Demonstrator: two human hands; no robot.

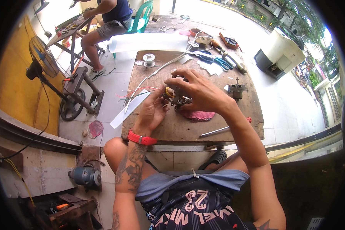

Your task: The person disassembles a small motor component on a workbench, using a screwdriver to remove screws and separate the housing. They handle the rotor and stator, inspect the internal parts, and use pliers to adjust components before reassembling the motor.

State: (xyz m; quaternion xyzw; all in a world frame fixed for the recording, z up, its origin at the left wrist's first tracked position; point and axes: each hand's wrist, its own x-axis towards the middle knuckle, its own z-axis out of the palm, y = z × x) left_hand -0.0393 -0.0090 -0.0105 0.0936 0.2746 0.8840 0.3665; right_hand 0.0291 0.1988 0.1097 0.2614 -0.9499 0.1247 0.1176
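A: Begin at the near edge of the workbench (172, 132). State what lies there.
B: A screwdriver (218, 130), right of centre, its red handle pointing away to the right. It is well apart from the fingers.

A: Next: locate the dark metal part (176, 100).
B: It is held between the two hands, over the bench. The left hand (151, 113) is at its left side; the right hand (205, 92) reaches over from the right.

A: State the fingers.
B: Left: thumb and fingers bent closed on the left margin. Right: a wide arch around the part, thumb on the near side, fingers on the far side — individual contacts cannot be confirmed.

A: Long axis?
B: The exposed portion runs roughly left to right, across the gap between the palms; the fingers mask the ends, so the true axis cannot be told. Neither hand is clearly nearer.

A: Surroundings?
B: A pink cloth (197, 116) shows under the right hand. Thin coloured wires (137, 91) spread left of the part. A geared metal unit (237, 88) stands to the right — beyond the right wrist. Farther out: a wire spool (149, 60), then blue-handled scissors (220, 63).
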